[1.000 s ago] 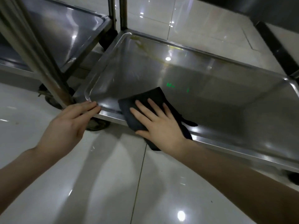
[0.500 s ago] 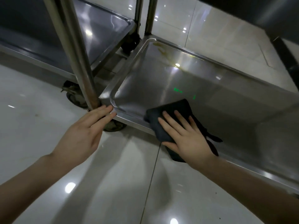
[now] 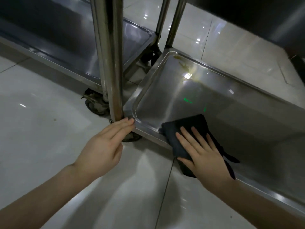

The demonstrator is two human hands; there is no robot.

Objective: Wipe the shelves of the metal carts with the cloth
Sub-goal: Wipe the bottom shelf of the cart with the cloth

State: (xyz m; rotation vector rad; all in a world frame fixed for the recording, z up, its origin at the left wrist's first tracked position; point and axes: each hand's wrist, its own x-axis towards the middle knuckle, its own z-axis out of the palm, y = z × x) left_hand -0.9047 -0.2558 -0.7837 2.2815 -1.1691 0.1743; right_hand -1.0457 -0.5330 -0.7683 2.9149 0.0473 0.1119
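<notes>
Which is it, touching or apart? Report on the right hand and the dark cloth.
Touching. The head view shows the right hand lying flat, fingers spread, on the dark cloth, which drapes over the near rim of the shelf.

The light is dim and cool. Small white glints dot the glossy pale tiled floor [image 3: 41, 146], and one hard glare patch sits near the far left corner of the brushed steel lower shelf [image 3: 165, 100]. My arms [image 3: 49, 195] throw soft shadows on the tiles. The upper right of the view is nearly black, and fine detail is soft.
</notes>
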